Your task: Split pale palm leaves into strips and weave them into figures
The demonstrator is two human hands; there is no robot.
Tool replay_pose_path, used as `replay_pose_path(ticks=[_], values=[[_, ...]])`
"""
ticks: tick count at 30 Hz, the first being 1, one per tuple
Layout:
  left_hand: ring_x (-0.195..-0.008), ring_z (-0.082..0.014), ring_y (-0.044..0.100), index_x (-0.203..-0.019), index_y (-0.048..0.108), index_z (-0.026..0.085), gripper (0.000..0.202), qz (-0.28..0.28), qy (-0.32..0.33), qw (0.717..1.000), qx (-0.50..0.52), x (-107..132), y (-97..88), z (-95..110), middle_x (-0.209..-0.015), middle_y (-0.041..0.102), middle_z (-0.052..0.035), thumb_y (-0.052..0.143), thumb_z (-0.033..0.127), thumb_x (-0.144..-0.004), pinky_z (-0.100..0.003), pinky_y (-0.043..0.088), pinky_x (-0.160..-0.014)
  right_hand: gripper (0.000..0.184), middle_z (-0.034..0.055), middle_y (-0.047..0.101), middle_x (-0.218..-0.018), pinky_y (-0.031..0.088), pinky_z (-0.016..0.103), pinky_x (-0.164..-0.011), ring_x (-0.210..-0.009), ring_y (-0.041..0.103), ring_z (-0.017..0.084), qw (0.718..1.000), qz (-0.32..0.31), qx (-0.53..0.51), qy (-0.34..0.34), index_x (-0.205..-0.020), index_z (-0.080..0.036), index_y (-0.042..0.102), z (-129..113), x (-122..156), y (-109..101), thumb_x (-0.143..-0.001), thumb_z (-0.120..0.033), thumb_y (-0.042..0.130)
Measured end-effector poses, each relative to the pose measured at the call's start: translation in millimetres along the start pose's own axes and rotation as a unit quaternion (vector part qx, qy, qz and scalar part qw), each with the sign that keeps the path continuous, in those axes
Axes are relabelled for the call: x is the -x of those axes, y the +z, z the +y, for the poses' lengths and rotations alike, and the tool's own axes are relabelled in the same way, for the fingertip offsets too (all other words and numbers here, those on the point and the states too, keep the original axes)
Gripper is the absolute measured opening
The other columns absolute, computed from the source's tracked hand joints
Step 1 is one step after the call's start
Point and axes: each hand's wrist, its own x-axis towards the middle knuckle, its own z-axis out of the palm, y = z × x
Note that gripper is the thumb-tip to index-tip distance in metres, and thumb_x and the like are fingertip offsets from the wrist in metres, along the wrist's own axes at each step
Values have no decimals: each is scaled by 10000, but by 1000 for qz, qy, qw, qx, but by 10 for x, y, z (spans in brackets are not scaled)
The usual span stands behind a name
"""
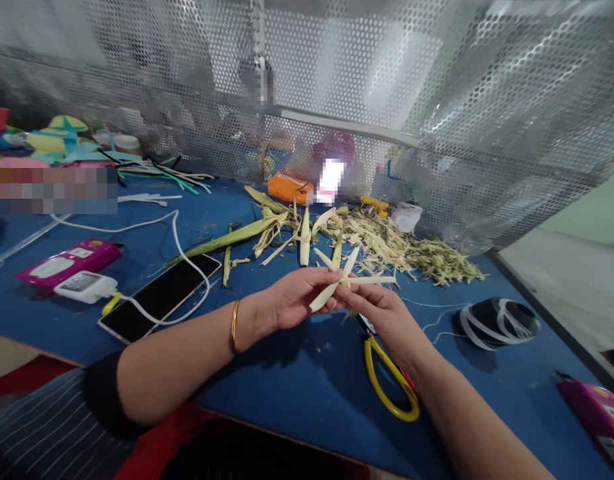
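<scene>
Between my two hands is a pale corn husk flower [345, 281] with several narrow petals spread like a star. My left hand [299, 297] pinches it from the left, its fingers curled behind the petals. From the right, my right hand [379, 305] also grips the flower near its centre, thumb in front. Under my right wrist lie scissors [391, 393] with yellow handles, partly hidden by the forearm. Just beyond the hands, loose corn husk strips [305, 237] and a long green husk leaf [237, 235] rest on the blue table [267, 400].
Shredded husk [411, 247] is heaped before a perforated metal screen [337, 73]. A phone [159, 297], a white cable [179, 247] and a magenta box [69, 263] lie left. A black spool of white string [497, 323] and another magenta box [594, 413] are at right.
</scene>
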Motion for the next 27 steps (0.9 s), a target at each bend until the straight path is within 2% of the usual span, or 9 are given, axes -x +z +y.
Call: replay_pose_path(ticks=[4, 9, 11, 14, 16, 18, 21, 24, 27], values=[[-496, -78, 558, -937, 670, 88, 190, -32, -29, 999, -10, 26, -7, -24, -659, 660, -43, 607, 253, -870, -159, 425, -439, 217, 29, 714, -737, 492, 328, -695, -703, 624, 191, 976, 48, 177, -116, -827, -211, 746, 77, -14, -20, -859, -371, 603], [-446, -58, 529, -893, 644, 111, 89, 28, -11, 999, -36, 51, 17, 2, -599, 632, -9, 599, 185, -874, -136, 386, -410, 226, 35, 681, -700, 454, 361, -815, -691, 603, 184, 842, 85, 434, -309, -825, -206, 700, 61, -14, -91, -926, -224, 498], [-421, -48, 508, -881, 626, 111, 76, 47, -24, 998, -17, 39, 7, 34, -564, 602, 11, 572, 164, -887, -127, 372, -400, 200, 39, 697, -739, 446, 344, -822, -707, 613, 178, 817, 87, 465, -330, -839, -202, 682, 51, 1, -73, -928, -200, 503], [-393, -44, 496, -866, 610, 108, 90, 54, -51, 997, 6, 22, -1, 63, -528, 574, 29, 537, 143, -905, -125, 365, -390, 191, 39, 704, -752, 443, 341, -824, -709, 614, 178, 805, 90, 490, -321, -831, -202, 669, 79, 9, -50, -926, -183, 505], [-387, -46, 505, -858, 610, 109, 109, 58, -59, 997, 6, 27, 18, 59, -526, 585, 27, 525, 145, -915, -131, 366, -390, 218, 31, 693, -722, 438, 361, -867, -702, 612, 181, 807, 94, 493, -310, -827, -216, 677, 112, -4, -57, -930, -181, 488], [-403, -51, 531, -871, 621, 115, 107, 61, -35, 997, -15, 44, 49, 44, -553, 624, 15, 534, 160, -914, -137, 380, -409, 230, 33, 702, -739, 441, 375, -887, -729, 628, 189, 828, 107, 466, -292, -836, -231, 690, 133, -23, -74, -933, -201, 483], [-487, -89, 610, -937, 646, 115, 182, 50, 32, 996, -74, 66, 70, 29, -681, 715, -49, 535, 259, -924, -176, 426, -470, 176, 54, 735, -949, 472, 372, -852, -881, 660, 219, 894, 117, 362, -236, -974, -245, 697, 118, -38, -88, -909, -272, 536], [-585, -147, 673, -991, 657, 96, 318, 46, 73, 990, -114, 66, 46, 36, -792, 747, -120, 468, 347, -946, -232, 461, -544, 263, 68, 707, -1098, 477, 376, -867, -1004, 639, 246, 948, 108, 241, -177, -1082, -239, 675, 50, -25, -83, -836, -322, 630], [-601, -163, 685, -972, 674, 83, 336, 50, 95, 984, -144, 61, 26, 41, -764, 743, -125, 470, 347, -937, -251, 470, -575, 276, 40, 720, -918, 494, 332, -753, -820, 652, 203, 976, 111, 136, -129, -1053, -222, 675, -19, 5, -67, -804, -338, 658]])
